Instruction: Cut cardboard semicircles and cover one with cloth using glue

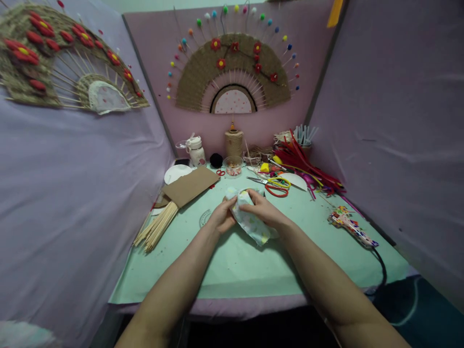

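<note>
Left hand (224,215): I'm pinching the cloth (253,226).
Right hand (264,210): I'm gripping it too.
Cloth: I'm judging light, even tension best.

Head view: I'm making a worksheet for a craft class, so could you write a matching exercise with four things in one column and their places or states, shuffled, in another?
Things
1. patterned cloth
2. wooden sticks
3. corded tool
4. twine spool

Places or states
A. lying on the right side of the table
B. held between the left hand and the right hand
C. standing upright at the back
D. bundled at the left, beside the brown card

Right pairs: 1-B, 2-D, 3-A, 4-C
</note>
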The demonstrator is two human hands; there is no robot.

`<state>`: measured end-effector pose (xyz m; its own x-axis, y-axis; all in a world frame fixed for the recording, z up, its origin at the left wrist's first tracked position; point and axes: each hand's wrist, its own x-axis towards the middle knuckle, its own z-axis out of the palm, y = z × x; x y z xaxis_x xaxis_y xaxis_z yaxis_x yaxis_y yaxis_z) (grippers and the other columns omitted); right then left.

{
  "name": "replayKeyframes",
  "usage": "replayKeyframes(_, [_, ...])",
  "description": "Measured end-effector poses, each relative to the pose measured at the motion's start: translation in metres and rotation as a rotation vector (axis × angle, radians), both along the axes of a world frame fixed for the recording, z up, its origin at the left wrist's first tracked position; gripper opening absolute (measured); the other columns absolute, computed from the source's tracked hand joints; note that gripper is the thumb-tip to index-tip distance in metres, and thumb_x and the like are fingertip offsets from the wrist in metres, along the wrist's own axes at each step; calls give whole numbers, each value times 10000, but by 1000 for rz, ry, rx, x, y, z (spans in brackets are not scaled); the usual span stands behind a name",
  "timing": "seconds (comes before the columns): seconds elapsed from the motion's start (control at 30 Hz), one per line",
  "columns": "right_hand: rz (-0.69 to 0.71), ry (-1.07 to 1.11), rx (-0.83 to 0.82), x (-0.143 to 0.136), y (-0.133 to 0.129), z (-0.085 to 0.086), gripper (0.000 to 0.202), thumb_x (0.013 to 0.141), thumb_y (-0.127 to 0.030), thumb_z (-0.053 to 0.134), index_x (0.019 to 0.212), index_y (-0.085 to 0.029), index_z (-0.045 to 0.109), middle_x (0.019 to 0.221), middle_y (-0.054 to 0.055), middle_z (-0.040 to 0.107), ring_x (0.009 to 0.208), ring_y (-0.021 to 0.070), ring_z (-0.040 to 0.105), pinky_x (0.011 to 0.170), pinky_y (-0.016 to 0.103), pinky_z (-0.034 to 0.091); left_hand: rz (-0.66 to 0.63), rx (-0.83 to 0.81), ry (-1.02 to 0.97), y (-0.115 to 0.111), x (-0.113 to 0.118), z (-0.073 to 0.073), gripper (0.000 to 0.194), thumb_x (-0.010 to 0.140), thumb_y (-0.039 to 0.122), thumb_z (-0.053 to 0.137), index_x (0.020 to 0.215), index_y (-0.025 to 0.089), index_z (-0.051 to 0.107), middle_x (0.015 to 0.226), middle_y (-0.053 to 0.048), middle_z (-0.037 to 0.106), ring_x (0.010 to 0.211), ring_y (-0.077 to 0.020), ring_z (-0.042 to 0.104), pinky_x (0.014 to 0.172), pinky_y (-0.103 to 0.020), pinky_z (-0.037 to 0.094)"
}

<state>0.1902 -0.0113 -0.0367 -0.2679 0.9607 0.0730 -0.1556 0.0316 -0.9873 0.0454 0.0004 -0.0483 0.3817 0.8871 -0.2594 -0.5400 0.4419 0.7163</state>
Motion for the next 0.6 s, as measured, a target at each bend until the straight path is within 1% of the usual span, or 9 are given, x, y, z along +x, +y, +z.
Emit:
replayKeyframes(0.07, [-47, 43, -27, -3, 2, -2, 453, 648, -250, 765, 1030, -242, 522, 817, -48, 653, 724, 153, 617, 660, 261, 487, 47, 34, -19, 3, 0, -3, 254, 782, 179, 664, 1031, 140, 632, 832, -63, 728, 772, -203, 691, 785, -325, 546])
replayKeyframes(0.17, [-107, 166, -78, -1, 6, -2, 650, 634, -277, 781, 1184, -282, 434, 849, -45, 641, 720, 164, 633, 654, 284, 502, 149, 75, -19, 5, 0, -4, 311, 757, 121, 655, 1066, 131, 620, 885, -82, 733, 853, -225, 694, 833, -350, 542])
replayKeyframes(0.27, [-249, 272, 27, 4, 10, -1, 719, 596, -247, 802, 1217, -313, 446, 937, -48, 600, 733, 119, 603, 678, 248, 490, 255, 94, -8, 7, -1, -3, 375, 723, 71, 657, 1086, 150, 599, 952, -83, 730, 914, -231, 688, 876, -380, 533])
replayKeyframes(0.33, [-350, 291, 129, 8, 13, -1, 688, 591, -231, 796, 1193, -314, 475, 925, -59, 566, 690, 86, 558, 657, 217, 467, 294, 105, -11, 8, -2, -2, 388, 713, 59, 660, 1078, 167, 591, 978, -73, 725, 920, -221, 687, 885, -385, 531])
replayKeyframes(0.4, [-454, 249, 172, 12, 17, -2, 602, 613, -235, 768, 1151, -288, 504, 835, -69, 528, 628, 78, 502, 582, 200, 427, 333, 120, -19, 9, -4, -1, 385, 705, 49, 660, 1062, 176, 592, 977, -58, 722, 898, -202, 689, 884, -370, 530])
replayKeyframes(0.47, [-575, 183, 150, 18, 21, -3, 503, 634, -245, 733, 1091, -255, 522, 741, -78, 476, 571, 82, 448, 501, 196, 367, 384, 136, -26, 12, -7, 0, 391, 699, 43, 660, 1059, 181, 595, 953, -42, 722, 862, -182, 688, 875, -347, 530])
replayKeyframes(0.53, [-673, 126, 95, 23, 25, -3, 437, 653, -277, 708, 1047, -242, 522, 706, -80, 461, 554, 91, 430, 468, 200, 334, 418, 152, -24, 14, -11, 3, 412, 697, 54, 666, 1079, 191, 596, 927, -29, 723, 837, -172, 686, 863, -335, 529])
replayKeyframes(0.57, [-684, 97, 67, 26, 27, -3, 410, 670, -306, 699, 1035, -243, 524, 717, -73, 482, 575, 99, 452, 475, 202, 341, 420, 161, -19, 15, -14, 5, 426, 695, 68, 675, 1093, 198, 595, 922, -26, 724, 833, -172, 686, 858, -333, 529])
replayKeyframes(0.6, [-667, 67, 44, 29, 28, -4, 380, 688, -343, 692, 1020, -244, 536, 741, -59, 518, 617, 110, 490, 496, 206, 361, 411, 168, -13, 16, -18, 6, 438, 693, 87, 685, 1105, 204, 594, 922, -24, 725, 833, -176, 687, 854, -334, 528])
